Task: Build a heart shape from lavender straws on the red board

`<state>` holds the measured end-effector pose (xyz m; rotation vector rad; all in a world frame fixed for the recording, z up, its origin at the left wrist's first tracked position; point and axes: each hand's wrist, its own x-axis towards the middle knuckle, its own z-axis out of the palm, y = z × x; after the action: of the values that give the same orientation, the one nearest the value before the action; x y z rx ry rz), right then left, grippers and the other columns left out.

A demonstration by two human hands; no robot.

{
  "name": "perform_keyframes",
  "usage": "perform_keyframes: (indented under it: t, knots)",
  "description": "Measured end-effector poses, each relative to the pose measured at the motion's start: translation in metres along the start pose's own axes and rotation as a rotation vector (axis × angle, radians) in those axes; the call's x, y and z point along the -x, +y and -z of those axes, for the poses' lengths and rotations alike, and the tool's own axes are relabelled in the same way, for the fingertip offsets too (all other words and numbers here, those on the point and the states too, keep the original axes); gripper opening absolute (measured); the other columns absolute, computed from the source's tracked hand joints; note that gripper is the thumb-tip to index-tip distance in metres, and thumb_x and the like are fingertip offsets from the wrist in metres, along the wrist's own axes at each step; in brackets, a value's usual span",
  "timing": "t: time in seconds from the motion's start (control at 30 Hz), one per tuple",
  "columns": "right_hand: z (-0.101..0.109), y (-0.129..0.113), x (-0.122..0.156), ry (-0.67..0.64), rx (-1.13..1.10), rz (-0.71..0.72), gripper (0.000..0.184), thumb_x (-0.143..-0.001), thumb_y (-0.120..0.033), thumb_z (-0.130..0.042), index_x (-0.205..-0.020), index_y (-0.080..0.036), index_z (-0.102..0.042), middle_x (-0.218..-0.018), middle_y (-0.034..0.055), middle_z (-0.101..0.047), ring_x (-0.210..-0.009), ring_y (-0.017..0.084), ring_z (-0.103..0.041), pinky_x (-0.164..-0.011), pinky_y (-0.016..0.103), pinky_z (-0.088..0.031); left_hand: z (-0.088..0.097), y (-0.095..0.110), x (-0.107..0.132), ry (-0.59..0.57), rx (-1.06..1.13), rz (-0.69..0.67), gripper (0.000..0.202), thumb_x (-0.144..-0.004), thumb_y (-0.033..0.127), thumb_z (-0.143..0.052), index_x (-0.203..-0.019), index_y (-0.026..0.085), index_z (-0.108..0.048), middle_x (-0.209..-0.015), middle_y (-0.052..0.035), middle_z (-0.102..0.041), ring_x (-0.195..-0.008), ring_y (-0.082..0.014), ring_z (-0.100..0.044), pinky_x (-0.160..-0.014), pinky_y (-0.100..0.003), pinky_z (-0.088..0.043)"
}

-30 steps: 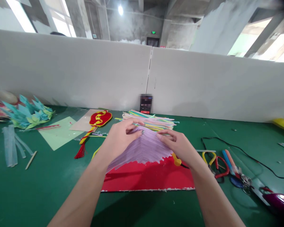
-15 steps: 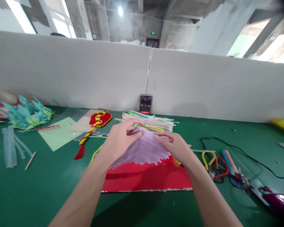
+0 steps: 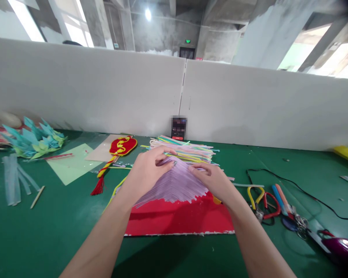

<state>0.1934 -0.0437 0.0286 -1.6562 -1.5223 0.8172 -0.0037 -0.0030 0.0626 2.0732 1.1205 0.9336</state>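
A purple sheet of pipe cleaners (image 3: 174, 183), laid side by side in a chevron with a jagged lower edge, lies over a red board (image 3: 179, 218). My left hand (image 3: 153, 166) pinches its upper left edge between thumb and fingers. On the upper right edge, my right hand (image 3: 207, 173) is closed, thumb and fingertips pressed on the purple strands. Parts of the sheet's sides are hidden beneath both hands. Just behind them lies a bundle of multicoloured pipe cleaners (image 3: 188, 148).
Pliers (image 3: 255, 199), scissors (image 3: 316, 235) and a purple glue gun (image 3: 340, 249) lie to the right near a black cable (image 3: 304, 188). Leftward are a red and yellow tasselled ornament (image 3: 123, 146), green paper (image 3: 72, 164) and a teal folded-paper piece (image 3: 34, 139). A phone (image 3: 178, 129) leans against the partition.
My right hand has shifted very slightly left along the purple sheet's edge. My left hand stays in the same place.
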Motion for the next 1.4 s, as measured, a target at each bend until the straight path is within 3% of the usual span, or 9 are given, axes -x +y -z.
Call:
perform_keyframes:
  t: [0.27, 0.5, 0.87, 1.03, 1.3, 1.4]
  knots:
    - [0.024, 0.002, 0.002, -0.032, 0.001, 0.057, 0.04, -0.085, -0.053, -0.047, -0.093, -0.021, -0.07, -0.091, 0.0049, -0.07, -0.083, 0.02, -0.061, -0.072, 0.031, -0.045, 0.006, -0.01, -0.007, -0.008, 0.052, 0.072, 0.02, -0.079, 0.024, -0.061, -0.098, 0.023, -0.064, -0.084, 0.0009, -0.071, -0.079, -0.0159, -0.066, -0.071, -0.026, -0.047]
    - [0.043, 0.011, 0.002, -0.056, -0.1, 0.026, 0.037, -0.08, -0.053, -0.055, -0.09, -0.021, -0.072, -0.09, 0.0047, -0.07, -0.09, 0.022, -0.062, -0.082, 0.034, -0.046, 0.011, -0.017, -0.011, 0.034, 0.121, 0.148, 0.023, -0.077, 0.03, -0.063, -0.1, 0.023, -0.063, -0.087, -0.0011, -0.071, -0.082, -0.0176, -0.065, -0.071, -0.027, -0.047]
    - [0.04, 0.006, 0.004, -0.053, -0.092, 0.029, 0.035, -0.075, -0.052, -0.061, -0.083, -0.02, -0.072, -0.081, 0.0033, -0.069, -0.08, 0.019, -0.06, -0.075, 0.031, -0.046, 0.012, -0.021, -0.01, 0.043, 0.193, 0.183, 0.028, -0.077, 0.035, -0.063, -0.103, 0.024, -0.063, -0.087, -0.0024, -0.071, -0.08, -0.018, -0.065, -0.069, -0.027, -0.046]
    - [0.042, 0.008, 0.004, -0.092, -0.004, 0.038, 0.034, -0.076, -0.052, -0.06, -0.077, -0.02, -0.069, -0.076, 0.002, -0.066, -0.071, 0.016, -0.056, -0.065, 0.029, -0.042, 0.009, -0.016, -0.011, 0.032, 0.2, 0.179, 0.027, -0.076, 0.034, -0.063, -0.101, 0.022, -0.063, -0.089, -0.0032, -0.071, -0.077, -0.0174, -0.065, -0.067, -0.027, -0.047]
    - [0.045, 0.017, -0.001, 0.001, -0.02, 0.028, 0.034, -0.074, -0.054, -0.06, -0.07, -0.02, -0.066, -0.068, 0.0011, -0.06, -0.065, 0.015, -0.05, -0.062, 0.029, -0.036, 0.003, -0.023, -0.014, 0.028, 0.19, 0.244, 0.026, -0.081, 0.039, -0.054, -0.095, 0.019, -0.064, -0.078, -0.002, -0.068, -0.066, -0.0156, -0.06, -0.058, -0.026, -0.043]
    - [0.046, 0.02, -0.003, 0.016, -0.022, 0.032, 0.036, -0.074, -0.055, -0.06, -0.068, -0.019, -0.065, -0.066, 0.0015, -0.059, -0.065, 0.016, -0.049, -0.061, 0.028, -0.035, 0.001, -0.024, -0.016, 0.057, 0.172, 0.238, 0.02, -0.082, 0.033, -0.053, -0.086, 0.018, -0.064, -0.082, -0.0027, -0.068, -0.071, -0.016, -0.06, -0.064, -0.027, -0.045]
